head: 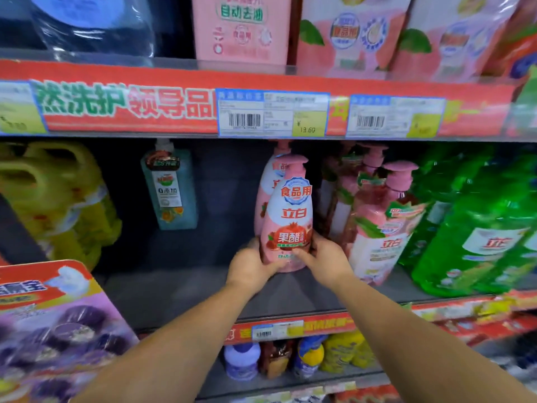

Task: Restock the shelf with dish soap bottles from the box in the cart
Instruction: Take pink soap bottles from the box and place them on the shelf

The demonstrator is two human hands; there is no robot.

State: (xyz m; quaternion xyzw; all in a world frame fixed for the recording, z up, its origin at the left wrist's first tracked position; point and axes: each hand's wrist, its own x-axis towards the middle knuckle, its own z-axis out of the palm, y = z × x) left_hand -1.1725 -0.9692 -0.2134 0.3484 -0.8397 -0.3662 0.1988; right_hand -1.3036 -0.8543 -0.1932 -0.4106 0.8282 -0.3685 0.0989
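A pink dish soap bottle (287,216) is being steadied upright on the middle shelf (180,289), both the left hand (252,266) and right hand (325,260) grasping its base, with one matching bottle (266,187) standing behind and open space waiting to its left.

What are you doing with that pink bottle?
A person is filling a shop shelf. Both hands, the left hand and the right hand, hold the bottom of a pink dish soap bottle standing upright on the middle shelf. Another pink bottle stands right behind it. More pink bottles and green bottles sit to the right, with bare shelf to the left.
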